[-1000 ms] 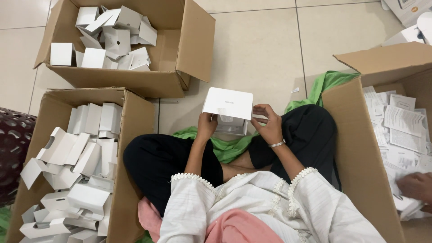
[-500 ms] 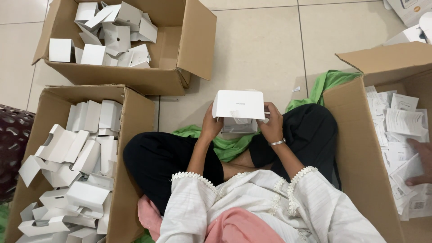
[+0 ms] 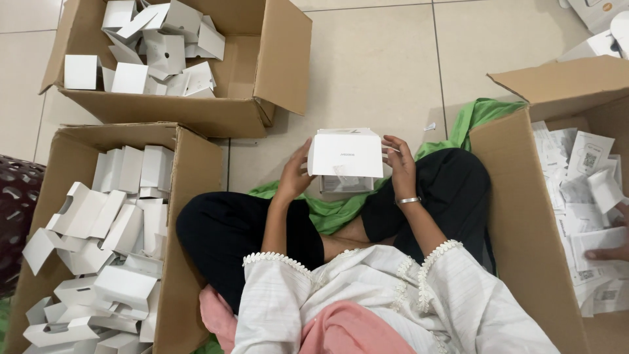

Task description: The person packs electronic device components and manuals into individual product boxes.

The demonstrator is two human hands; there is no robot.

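I sit cross-legged on the tiled floor and hold a small white cardboard box (image 3: 345,155) over my lap. My left hand (image 3: 295,174) grips its left side and my right hand (image 3: 400,165), with a metal bangle at the wrist, grips its right side. A clear plastic piece (image 3: 346,184) hangs out under the box. The box's flat white face is turned towards me.
A brown carton (image 3: 203,170) at my left holds several folded white boxes. Another carton (image 3: 288,59) of white boxes stands farther away. A carton (image 3: 517,196) at my right holds paper leaflets, with another person's hand (image 3: 610,252) at its edge. Green cloth (image 3: 478,118) lies under my legs.
I have lifted the white box slightly and turned it so its face is towards me. The other person's hand at the right carton has shifted.
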